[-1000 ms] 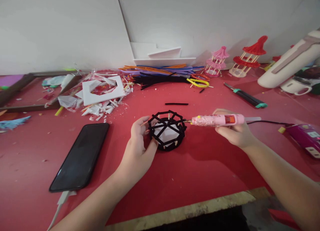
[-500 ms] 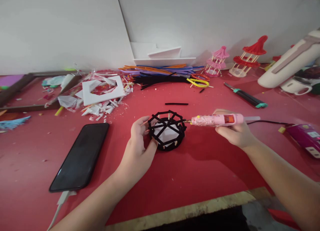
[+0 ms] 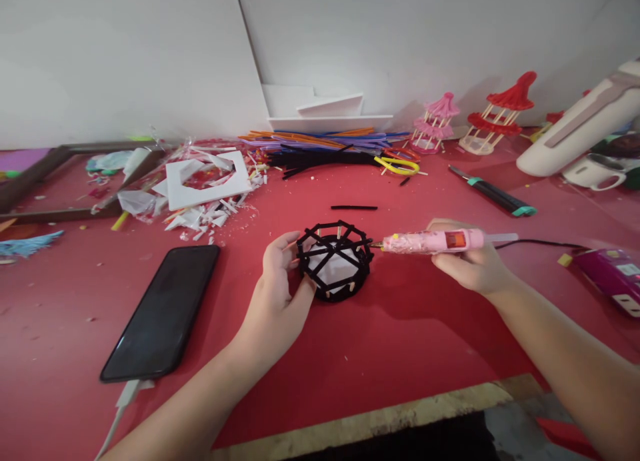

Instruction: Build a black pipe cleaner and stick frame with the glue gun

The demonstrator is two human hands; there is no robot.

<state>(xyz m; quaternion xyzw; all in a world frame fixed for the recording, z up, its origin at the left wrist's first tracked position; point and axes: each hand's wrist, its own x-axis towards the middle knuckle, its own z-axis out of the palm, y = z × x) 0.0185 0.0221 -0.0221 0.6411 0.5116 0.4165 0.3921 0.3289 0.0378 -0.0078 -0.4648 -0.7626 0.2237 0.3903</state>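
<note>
My left hand (image 3: 284,281) grips the left side of a small black pipe-cleaner frame (image 3: 334,248), thumb in front and fingers behind. The frame has a ring top with crossing spokes, short pale sticks as posts, and a white base (image 3: 336,272) inside. Wrapped around a pink hot glue gun (image 3: 433,240) is my right hand (image 3: 465,258). The gun points left, and its nozzle is at the right edge of the frame's top ring; whether it touches I cannot tell. A clear glue stick (image 3: 503,237) sticks out of the gun's back.
Behind the frame lies a short black pipe-cleaner piece (image 3: 354,208). A phone (image 3: 163,313) on a cable is at left, a utility knife (image 3: 493,193) at right. Farther back are bundled pipe cleaners (image 3: 325,141), foam scraps (image 3: 207,181), pink and red tower models (image 3: 497,118) and a bottle (image 3: 575,121).
Almost nothing differs. Both hands, the frame and the glue gun hold their places, with only a very slight shift of the view.
</note>
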